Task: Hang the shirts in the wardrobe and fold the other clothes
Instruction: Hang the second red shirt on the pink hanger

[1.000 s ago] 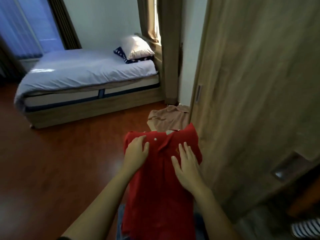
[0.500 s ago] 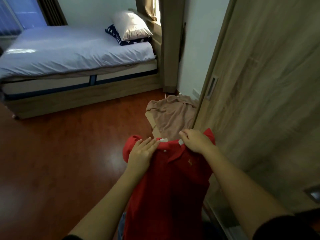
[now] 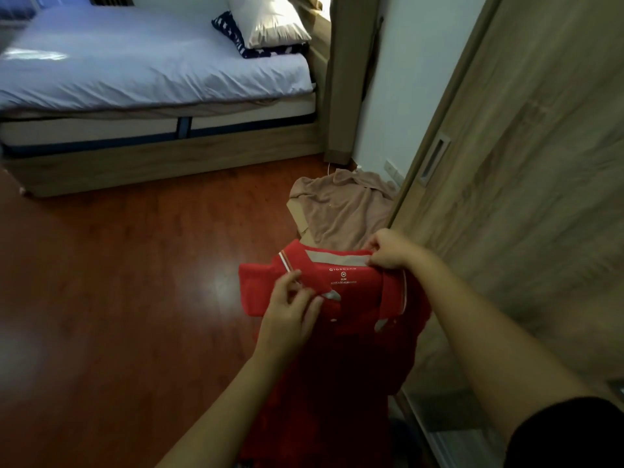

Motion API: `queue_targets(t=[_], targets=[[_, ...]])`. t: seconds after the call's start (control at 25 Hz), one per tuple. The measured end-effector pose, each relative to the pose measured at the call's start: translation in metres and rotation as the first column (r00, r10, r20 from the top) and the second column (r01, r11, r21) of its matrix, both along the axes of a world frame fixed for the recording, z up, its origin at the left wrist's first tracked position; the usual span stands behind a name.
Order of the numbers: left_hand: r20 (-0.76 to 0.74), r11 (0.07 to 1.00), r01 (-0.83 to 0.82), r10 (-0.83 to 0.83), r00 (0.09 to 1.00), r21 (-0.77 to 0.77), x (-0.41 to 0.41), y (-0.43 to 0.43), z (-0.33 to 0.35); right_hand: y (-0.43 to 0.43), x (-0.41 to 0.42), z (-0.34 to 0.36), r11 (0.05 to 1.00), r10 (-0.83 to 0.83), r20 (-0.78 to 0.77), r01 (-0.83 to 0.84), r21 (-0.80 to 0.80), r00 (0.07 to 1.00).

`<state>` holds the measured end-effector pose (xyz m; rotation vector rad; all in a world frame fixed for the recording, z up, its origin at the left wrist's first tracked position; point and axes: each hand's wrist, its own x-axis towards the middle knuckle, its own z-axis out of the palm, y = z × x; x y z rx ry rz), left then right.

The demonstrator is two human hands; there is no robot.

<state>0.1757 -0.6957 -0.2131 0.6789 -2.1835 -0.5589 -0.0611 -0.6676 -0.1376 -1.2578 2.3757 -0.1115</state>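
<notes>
A red polo shirt (image 3: 344, 352) hangs in front of me, its collar spread so the inner neck label shows. My left hand (image 3: 292, 312) pinches the collar's left front edge. At the back right of the collar, my right hand (image 3: 391, 249) grips the fabric. A beige shirt (image 3: 344, 207) lies crumpled on the wooden floor just beyond the red one, against the wardrobe's sliding door (image 3: 526, 184). The lower part of the red shirt drops out of sight between my arms.
The wardrobe door with a recessed handle (image 3: 434, 160) fills the right side. A low bed (image 3: 152, 79) with a white pillow (image 3: 266, 20) stands at the back left. Reddish wood floor (image 3: 118, 298) stretches out to my left.
My hands went from pressing on the shirt's front to gripping its collar, and the collar has been pulled wide so the label shows. The view tilted down and closer.
</notes>
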Motion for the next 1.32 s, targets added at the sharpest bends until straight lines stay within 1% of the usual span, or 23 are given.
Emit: queue_targets(t=[0.04, 0.08, 0.12, 0.16, 0.2, 0.24, 0.28, 0.36, 0.4, 0.44, 0.48, 0.56, 0.64, 0.72, 0.76, 0.84, 0.92, 0.96, 1.0, 1.04, 1.12, 1.24, 1.32], targets=[[-0.049, 0.985, -0.074, 0.082, 0.995, 0.155, -0.003, 0.000, 0.011, 0.005, 0.003, 0.004, 0.998, 0.059, -0.087, -0.060, -0.016, 0.994], [-0.048, 0.950, -0.130, 0.149, 0.988, 0.284, -0.006, -0.004, 0.019, 0.011, 0.007, 0.008, 0.992, 0.100, -0.171, -0.112, -0.058, 0.980], [0.002, 0.914, -0.156, 0.167, 0.986, 0.375, -0.008, -0.009, 0.028, 0.019, 0.010, 0.012, 0.981, 0.109, -0.250, -0.144, -0.126, 0.962], [0.061, 0.886, -0.152, 0.139, 0.988, 0.437, -0.009, -0.016, 0.034, 0.028, 0.016, 0.016, 0.965, 0.073, -0.326, -0.150, -0.217, 0.943], [0.125, 0.864, -0.147, 0.098, 0.987, 0.482, -0.010, -0.023, 0.039, 0.037, 0.019, 0.016, 0.947, -0.011, -0.382, -0.114, -0.301, 0.924], [0.190, 0.853, -0.154, 0.066, 0.980, 0.499, -0.010, -0.030, 0.043, 0.045, 0.022, 0.015, 0.932, -0.114, -0.410, -0.046, -0.361, 0.905], [0.243, 0.855, -0.170, 0.053, 0.969, 0.490, -0.010, -0.035, 0.047, 0.054, 0.025, 0.011, 0.922, -0.206, -0.400, 0.040, -0.386, 0.893], [0.267, 0.881, -0.188, 0.074, 0.961, 0.433, -0.009, -0.039, 0.050, 0.068, 0.028, 0.000, 0.898, -0.293, -0.312, 0.148, -0.415, 0.904], [0.245, 0.892, -0.196, 0.100, 0.964, 0.408, -0.009, -0.037, 0.051, 0.075, 0.032, -0.003, 0.873, -0.306, -0.243, 0.169, -0.458, 0.920], [0.202, 0.897, -0.211, 0.141, 0.969, 0.388, -0.008, -0.032, 0.054, 0.083, 0.039, -0.002, 0.824, -0.318, -0.165, 0.186, -0.536, 0.934], [0.162, 0.901, -0.230, 0.182, 0.970, 0.367, -0.006, -0.024, 0.057, 0.094, 0.048, 0.000, 0.748, -0.338, -0.087, 0.211, -0.629, 0.937], [0.093, 0.912, -0.235, 0.217, 0.972, 0.337, 0.001, -0.006, 0.068, 0.117, 0.072, 0.006, 0.558, -0.410, 0.059, 0.302, -0.772, 0.910], [0.075, 0.919, -0.178, 0.162, 0.984, 0.351, 0.009, 0.023, 0.084, 0.149, 0.099, 0.012, 0.383, -0.479, 0.238, 0.445, -0.810, 0.845], [0.062, 0.931, -0.111, 0.096, 0.993, 0.348, 0.016, 0.054, 0.103, 0.182, 0.118, 0.022, 0.238, -0.479, 0.425, 0.580, -0.779, 0.768], [0.041, 0.936, -0.064, 0.054, 0.998, 0.345, 0.018, 0.071, 0.114, 0.201, 0.126, 0.031, 0.171, -0.463, 0.491, 0.617, -0.768, 0.738], [-0.012, 0.939, 0.099, -0.100, 0.995, 0.331, 0.023, 0.113, 0.143, 0.249, 0.143, 0.058, 0.033, -0.408, 0.563, 0.628, -0.777, 0.718], [-0.037, 0.932, 0.271, -0.270, 0.962, 0.239, 0.032, 0.161, 0.171, 0.306, 0.160, 0.084, -0.069, -0.339, 0.585, 0.601, -0.797, 0.737], [-0.058, 0.929, 0.326, -0.321, 0.945, 0.176, 0.037, 0.186, 0.184, 0.337, 0.170, 0.096, -0.079, -0.324, 0.556, 0.564, -0.822, 0.765], [-0.092, 0.926, 0.352, -0.342, 0.935, 0.134, 0.044, 0.207, 0.192, 0.364, 0.179, 0.104, -0.048, -0.346, 0.488, 0.504, -0.862, 0.801], [-0.143, 0.918, 0.379, -0.362, 0.921, 0.116, 0.051, 0.231, 0.200, 0.393, 0.190, 0.112, 0.000, -0.407, 0.390, 0.427, -0.904, 0.826], [-0.248, 0.891, 0.431, -0.391, 0.887, 0.139, 0.058, 0.282, 0.209, 0.448, 0.210, 0.120, 0.074, -0.518, 0.220, 0.299, -0.951, 0.827], [-0.332, 0.868, 0.467, -0.396, 0.856, 0.169, 0.053, 0.350, 0.210, 0.512, 0.230, 0.122, 0.110, -0.630, 0.138, 0.263, -0.958, 0.764], [-0.351, 0.845, 0.493, -0.406, 0.844, 0.208, 0.050, 0.393, 0.209, 0.550, 0.237, 0.117, 0.086, -0.749, 0.104, 0.251, -0.964, 0.654]])
